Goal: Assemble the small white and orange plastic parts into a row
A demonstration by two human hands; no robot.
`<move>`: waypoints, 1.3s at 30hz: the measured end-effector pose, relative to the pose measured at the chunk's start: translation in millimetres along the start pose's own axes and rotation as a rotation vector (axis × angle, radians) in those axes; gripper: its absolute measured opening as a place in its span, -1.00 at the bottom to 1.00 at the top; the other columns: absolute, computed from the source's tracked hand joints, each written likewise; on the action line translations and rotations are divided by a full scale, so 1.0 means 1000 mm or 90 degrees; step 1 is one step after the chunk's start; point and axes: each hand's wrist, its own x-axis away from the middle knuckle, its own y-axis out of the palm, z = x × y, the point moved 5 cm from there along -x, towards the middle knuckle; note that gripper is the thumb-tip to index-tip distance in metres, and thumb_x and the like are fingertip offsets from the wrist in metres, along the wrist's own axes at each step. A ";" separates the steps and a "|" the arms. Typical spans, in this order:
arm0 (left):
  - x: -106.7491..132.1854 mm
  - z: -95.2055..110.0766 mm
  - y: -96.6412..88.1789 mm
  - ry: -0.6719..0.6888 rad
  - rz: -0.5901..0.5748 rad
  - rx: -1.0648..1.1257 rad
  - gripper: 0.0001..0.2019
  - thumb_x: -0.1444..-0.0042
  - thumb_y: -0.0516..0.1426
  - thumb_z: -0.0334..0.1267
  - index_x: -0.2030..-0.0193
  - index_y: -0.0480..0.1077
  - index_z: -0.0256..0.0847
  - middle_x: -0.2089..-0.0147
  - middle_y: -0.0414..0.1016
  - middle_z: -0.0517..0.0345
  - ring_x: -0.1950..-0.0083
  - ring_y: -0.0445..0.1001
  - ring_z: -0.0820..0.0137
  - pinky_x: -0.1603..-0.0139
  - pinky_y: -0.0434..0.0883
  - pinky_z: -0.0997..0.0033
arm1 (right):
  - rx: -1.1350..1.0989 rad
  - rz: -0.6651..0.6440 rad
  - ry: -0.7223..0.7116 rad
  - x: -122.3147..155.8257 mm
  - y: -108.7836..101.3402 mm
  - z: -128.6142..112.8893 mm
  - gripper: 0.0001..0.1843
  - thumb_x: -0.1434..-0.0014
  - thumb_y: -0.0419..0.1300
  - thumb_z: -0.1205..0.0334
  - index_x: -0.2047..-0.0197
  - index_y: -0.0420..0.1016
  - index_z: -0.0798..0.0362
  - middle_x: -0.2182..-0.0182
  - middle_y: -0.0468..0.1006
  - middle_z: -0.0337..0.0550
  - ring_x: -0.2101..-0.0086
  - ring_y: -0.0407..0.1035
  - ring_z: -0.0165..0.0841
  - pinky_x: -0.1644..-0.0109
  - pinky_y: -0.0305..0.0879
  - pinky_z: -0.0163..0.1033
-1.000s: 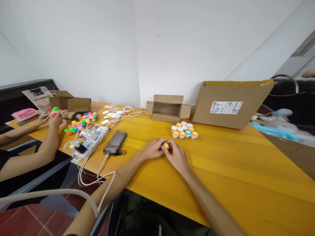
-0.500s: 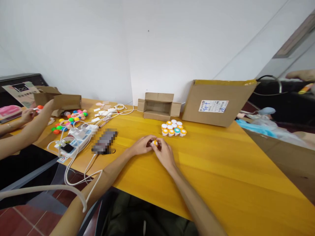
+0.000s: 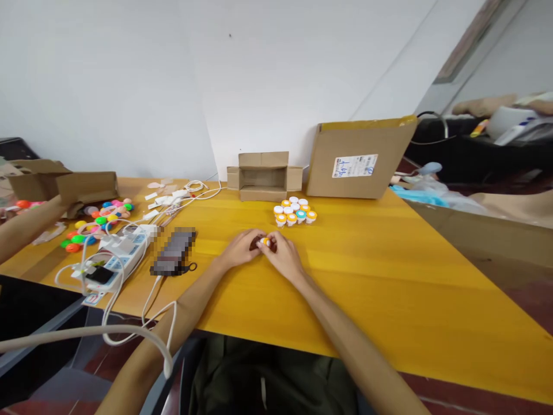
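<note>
My left hand [image 3: 239, 249] and my right hand [image 3: 281, 255] meet over the yellow table [image 3: 389, 276], fingers pinched together on one small orange and white cap-shaped piece [image 3: 265, 242]. A dark part shows between the fingertips, mostly hidden. Just beyond my hands stands a tight cluster of similar small pieces [image 3: 294, 211] with orange, white and one teal top.
An open small cardboard box [image 3: 263, 176] and a large labelled box [image 3: 360, 157] stand against the wall. A blurred phone [image 3: 174, 251], a power strip [image 3: 116, 255] with white cables and coloured balls [image 3: 100, 221] lie left. Another person's arm [image 3: 23, 226] reaches in there.
The camera has turned, so everything sits lower left in view. My hands stay together on the small piece. The other person's hands have moved out of the left edge.
</note>
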 end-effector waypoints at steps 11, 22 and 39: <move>-0.004 -0.018 0.005 -0.095 0.000 0.344 -0.62 0.02 0.39 -0.07 0.15 0.48 -0.23 0.28 0.59 0.15 0.28 0.51 0.41 0.15 0.46 0.38 | -0.220 -0.011 0.011 -0.007 0.001 0.009 -0.56 -0.09 0.26 -0.26 0.38 0.39 -0.03 0.50 0.54 -0.24 0.44 0.41 -0.32 0.36 0.29 -0.25; -0.006 -0.013 0.002 -0.090 0.007 0.419 -0.61 0.04 0.39 0.05 0.24 0.55 -0.23 0.25 0.63 0.09 0.20 0.56 0.33 0.05 0.45 0.32 | -0.307 -0.020 -0.019 -0.007 -0.002 0.007 -0.49 0.00 0.30 -0.34 0.37 0.40 -0.04 0.47 0.51 -0.24 0.41 0.40 -0.31 0.32 0.34 -0.22; -0.008 -0.016 0.003 -0.085 0.024 0.394 -0.59 -0.04 0.32 0.12 0.28 0.52 -0.25 0.37 0.55 0.18 0.35 0.45 0.44 0.20 0.41 0.41 | -0.282 -0.042 -0.045 -0.004 -0.001 0.000 -0.59 0.07 0.39 -0.13 0.34 0.39 -0.04 0.45 0.56 -0.29 0.39 0.44 -0.31 0.28 0.36 -0.21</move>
